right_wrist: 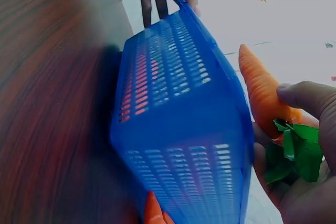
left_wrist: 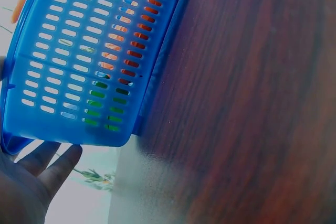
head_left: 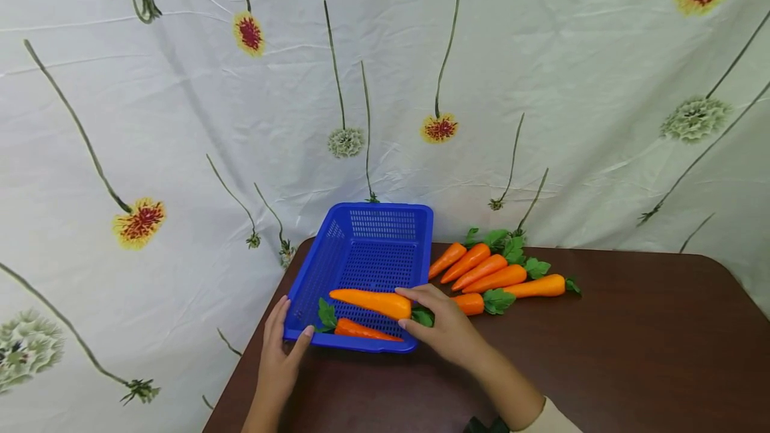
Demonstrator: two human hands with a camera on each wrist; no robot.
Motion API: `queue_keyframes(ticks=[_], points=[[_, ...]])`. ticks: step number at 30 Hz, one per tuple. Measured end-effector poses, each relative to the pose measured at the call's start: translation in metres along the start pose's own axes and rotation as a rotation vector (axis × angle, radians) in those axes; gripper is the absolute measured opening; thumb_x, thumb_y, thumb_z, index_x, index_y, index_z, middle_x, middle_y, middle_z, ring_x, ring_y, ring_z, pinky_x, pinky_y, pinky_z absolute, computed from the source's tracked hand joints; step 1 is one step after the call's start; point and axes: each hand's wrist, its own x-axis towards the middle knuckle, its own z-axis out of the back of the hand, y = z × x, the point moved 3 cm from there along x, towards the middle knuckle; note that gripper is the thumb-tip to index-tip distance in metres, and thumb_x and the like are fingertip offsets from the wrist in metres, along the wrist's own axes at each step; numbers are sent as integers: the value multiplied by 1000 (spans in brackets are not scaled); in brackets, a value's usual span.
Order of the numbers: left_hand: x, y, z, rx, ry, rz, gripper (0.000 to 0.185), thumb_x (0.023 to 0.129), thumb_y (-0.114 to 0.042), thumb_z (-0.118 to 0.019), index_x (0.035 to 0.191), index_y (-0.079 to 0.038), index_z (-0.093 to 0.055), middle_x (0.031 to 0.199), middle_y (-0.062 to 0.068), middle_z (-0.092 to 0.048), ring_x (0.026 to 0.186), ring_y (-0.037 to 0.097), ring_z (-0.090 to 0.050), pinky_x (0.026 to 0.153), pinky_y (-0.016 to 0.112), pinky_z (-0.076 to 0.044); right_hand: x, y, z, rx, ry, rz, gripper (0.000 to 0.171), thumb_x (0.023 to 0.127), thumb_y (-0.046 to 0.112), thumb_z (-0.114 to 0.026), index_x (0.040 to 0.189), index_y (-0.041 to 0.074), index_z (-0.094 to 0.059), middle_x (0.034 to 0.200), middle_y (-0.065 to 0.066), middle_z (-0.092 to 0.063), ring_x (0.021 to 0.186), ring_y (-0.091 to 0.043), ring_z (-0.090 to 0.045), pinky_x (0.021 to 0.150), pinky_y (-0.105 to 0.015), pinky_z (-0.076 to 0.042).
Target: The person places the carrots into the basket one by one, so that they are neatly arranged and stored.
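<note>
My right hand [head_left: 448,326] pinches an orange toy carrot [head_left: 373,303] near its leafy end, thumb on one side and fingers on the other. That carrot is above the front part of a blue plastic basket [head_left: 424,239], its tip pointing left. Inside the basket at the front lies another carrot [head_left: 361,329], leaves to the left. My left hand [head_left: 279,346] rests at the basket's front left corner, thumb at the front rim and fingers along the left side. In the left wrist view, the left fingers [left_wrist: 62,170] look straight and spread beside the perforated wall.
Several leafy carrots [head_left: 496,279] lie on the dark brown table [head_left: 601,353], right of the basket. A white flowered cloth [head_left: 541,52] hangs behind the table and along its left side. Something black [head_left: 487,425] shows by the right sleeve at the bottom edge.
</note>
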Motion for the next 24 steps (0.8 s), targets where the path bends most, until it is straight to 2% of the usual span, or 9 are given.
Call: queue_keyframes(ticks=[6, 11, 17, 24], points=[[0, 1, -1, -7, 6, 4, 74, 95, -25, -70, 159, -17, -33, 168, 4, -22, 152, 34, -23, 118, 68, -25, 4, 3, -10, 11, 20, -8, 50, 92, 27, -75, 140, 27, -61, 127, 5, -62, 109, -12, -62, 88, -27, -52], [0, 1, 0, -2, 3, 8, 74, 95, -25, -70, 158, -17, -33, 167, 6, -22, 152, 35, -22, 117, 69, -24, 9, 5, -20, -14, 50, 9, 50, 94, 29, -72, 143, 22, -59, 128, 4, -62, 113, -13, -62, 92, -32, -54], [0, 3, -1, 5, -14, 0, 74, 94, -24, -71, 158, -17, -35, 167, 2, -24, 152, 31, -24, 119, 64, -26, 13, 8, -29, -38, 82, 14, 50, 96, 36, -70, 144, 27, -57, 129, 5, -61, 116, -12, -61, 97, -35, -54], [0, 3, -2, -3, -14, -5, 73, 94, -26, -71, 158, -18, -35, 167, 4, -24, 151, 31, -26, 117, 65, -27, 14, 9, -33, -25, 97, 2, 51, 96, 32, -70, 144, 27, -56, 131, 4, -61, 118, -13, -61, 99, -36, -53]])
